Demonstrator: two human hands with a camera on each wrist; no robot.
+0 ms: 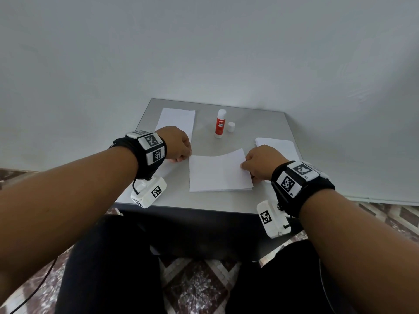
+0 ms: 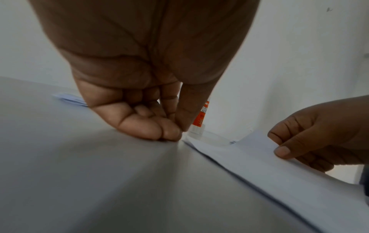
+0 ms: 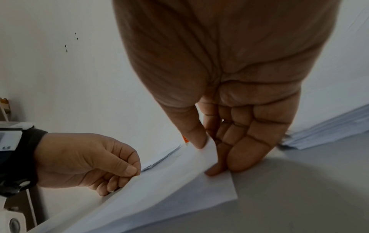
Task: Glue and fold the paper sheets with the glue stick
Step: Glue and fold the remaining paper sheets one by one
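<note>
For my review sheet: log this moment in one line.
both hands pinch folded sheet | glue stick upright, cap off

Glue stick (image 2: pixel 200 119) mostly hidden behind left hand (image 2: pixel 139 75).

One table (image 1: pixel 260 123) carried everything that could be counted. One glue stick (image 1: pixel 220 127) stood upright near twelve o'clock on it, and one loose white cap (image 1: pixel 231 127) stood just beside the stick, toward three o'clock. Paper lay in three places: one folded sheet (image 1: pixel 218 172) at the middle, one sheet (image 1: pixel 179 120) toward ten o'clock, and one stack of sheets (image 1: pixel 277 143) toward three o'clock, whose number could not be told. Two hands were in view, the left hand (image 1: pixel 178 143) at nine o'clock of the folded sheet and the right hand (image 1: pixel 263 163) at three o'clock of it. Each wrist bore one marker band, two bands altogether.
</note>
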